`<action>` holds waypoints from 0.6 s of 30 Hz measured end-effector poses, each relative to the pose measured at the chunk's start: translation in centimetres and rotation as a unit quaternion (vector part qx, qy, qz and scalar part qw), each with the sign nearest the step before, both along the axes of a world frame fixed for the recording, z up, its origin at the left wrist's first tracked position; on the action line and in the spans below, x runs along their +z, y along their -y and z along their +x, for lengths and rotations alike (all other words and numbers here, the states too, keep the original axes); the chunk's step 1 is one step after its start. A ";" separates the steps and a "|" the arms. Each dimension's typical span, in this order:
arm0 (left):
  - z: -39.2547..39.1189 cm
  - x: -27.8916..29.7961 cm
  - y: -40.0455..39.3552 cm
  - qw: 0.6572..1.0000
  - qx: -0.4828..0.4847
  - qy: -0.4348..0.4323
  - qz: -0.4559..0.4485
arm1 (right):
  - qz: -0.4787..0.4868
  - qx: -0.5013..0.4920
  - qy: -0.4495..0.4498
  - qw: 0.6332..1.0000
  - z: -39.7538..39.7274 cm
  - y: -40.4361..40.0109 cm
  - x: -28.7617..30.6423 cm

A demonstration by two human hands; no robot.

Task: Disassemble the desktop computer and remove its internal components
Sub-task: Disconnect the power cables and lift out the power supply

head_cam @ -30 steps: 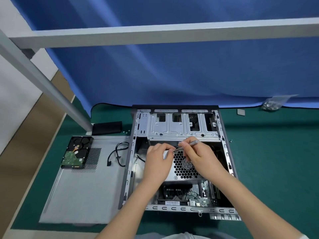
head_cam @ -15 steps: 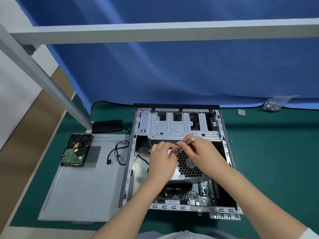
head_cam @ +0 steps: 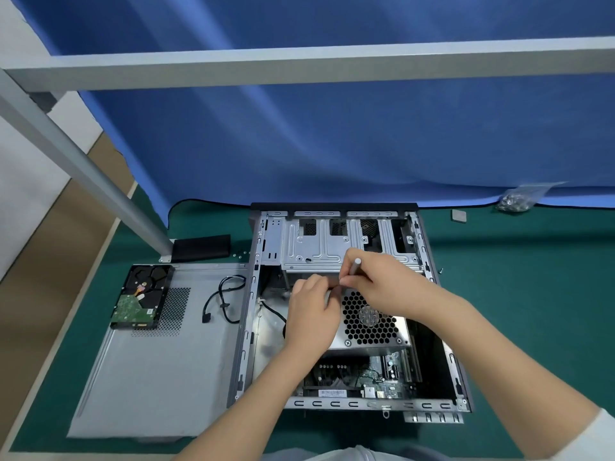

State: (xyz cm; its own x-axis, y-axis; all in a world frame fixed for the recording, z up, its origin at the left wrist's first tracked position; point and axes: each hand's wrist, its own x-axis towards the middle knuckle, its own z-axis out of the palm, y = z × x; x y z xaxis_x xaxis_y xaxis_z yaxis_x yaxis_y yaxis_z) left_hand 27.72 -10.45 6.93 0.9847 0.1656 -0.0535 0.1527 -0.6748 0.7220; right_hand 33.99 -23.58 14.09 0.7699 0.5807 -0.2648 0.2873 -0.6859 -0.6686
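The open computer case (head_cam: 446,357) lies on its side on the green mat. Inside it sits a silver power supply (head_cam: 372,324) with a honeycomb fan grille, and below that the motherboard (head_cam: 362,377). My right hand (head_cam: 382,284) grips a slim grey screwdriver (head_cam: 355,266), nearly upright, at the power supply's far left corner below the drive cage (head_cam: 316,244). My left hand (head_cam: 312,311) pinches something small beside the tip. The tip and the pinched thing are hidden by my fingers.
The removed side panel (head_cam: 149,371) lies left of the case with a hard drive (head_cam: 141,297) and a black cable (head_cam: 223,297) on it. A black block (head_cam: 201,246) sits behind it. A bag of screws (head_cam: 515,199) and a small chip (head_cam: 458,215) lie far right.
My right hand has swung the screwdriver from a slanted pose to nearly upright. My head has shifted slightly, so the case sits a little higher in view.
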 end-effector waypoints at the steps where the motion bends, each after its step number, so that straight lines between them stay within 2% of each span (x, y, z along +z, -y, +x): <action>1: -0.1 0.0 -0.1 1.000 -0.003 0.002 -0.018 | -0.006 -0.013 -0.004 1.000 0.2 0.0 0.2; 4: -0.3 0.3 -0.4 0.996 -0.028 -0.011 -0.081 | 0.007 -0.059 -0.022 0.998 0.1 -0.1 0.7; 7: -0.4 0.2 -0.8 0.997 -0.062 -0.016 -0.038 | -0.004 -0.083 0.028 0.996 -0.4 -0.4 0.7; 10: -0.5 0.2 -0.7 0.998 -0.037 0.001 -0.057 | -0.032 -0.090 0.064 0.993 -0.3 -0.3 0.4; 13: -0.5 0.2 -0.5 0.997 -0.025 0.015 -0.067 | -0.038 -0.073 0.054 0.995 -0.5 -0.3 0.7; 16: -0.5 0.0 -0.6 0.997 -0.025 0.021 -0.065 | -0.041 -0.037 0.000 0.998 -0.6 -0.2 1.5; 18: -0.4 -0.2 -0.6 0.998 -0.026 0.024 -0.059 | -0.072 -0.029 -0.007 0.997 -0.6 -0.2 1.9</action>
State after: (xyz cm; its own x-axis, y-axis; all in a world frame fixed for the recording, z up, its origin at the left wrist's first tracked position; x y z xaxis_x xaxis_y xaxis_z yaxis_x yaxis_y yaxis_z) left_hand 27.28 -9.82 6.76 0.9938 0.1089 -0.0223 0.0828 -0.5916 0.8020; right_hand 33.37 -23.38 16.01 0.7971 0.4903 -0.3525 0.2355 -0.7900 -0.5661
